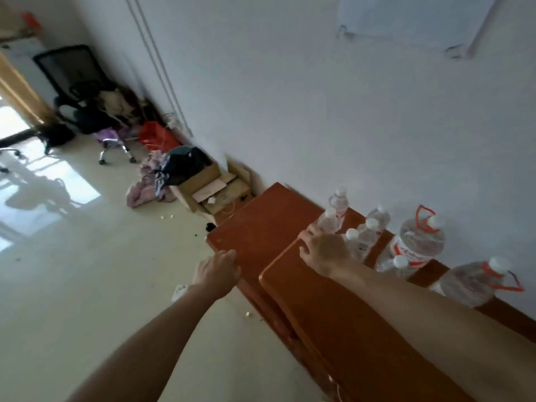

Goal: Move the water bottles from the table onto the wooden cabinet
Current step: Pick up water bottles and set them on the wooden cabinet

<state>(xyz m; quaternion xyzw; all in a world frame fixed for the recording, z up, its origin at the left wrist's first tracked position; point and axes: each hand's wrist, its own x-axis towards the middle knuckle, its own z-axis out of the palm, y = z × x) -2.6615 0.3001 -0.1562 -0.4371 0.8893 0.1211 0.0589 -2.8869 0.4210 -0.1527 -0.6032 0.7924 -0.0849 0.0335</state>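
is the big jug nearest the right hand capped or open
Capped: the big jug has a white cap on its neck.

A reddish-brown wooden cabinet (261, 227) runs along the white wall, its glossy top in two sections, the nearer one (333, 329) slightly higher. Small clear plastic water bottles with white caps (367, 233) stand clustered at the wall side of the top, and two large clear water jugs with red handles (417, 242) stand just beside them. The pale glossy floor (87, 285) carries open cardboard boxes (208, 190) against the cabinet's far end, a heap of pinkish clothing (145, 190), a black bag (185, 163) and a black mesh office chair (72, 74).
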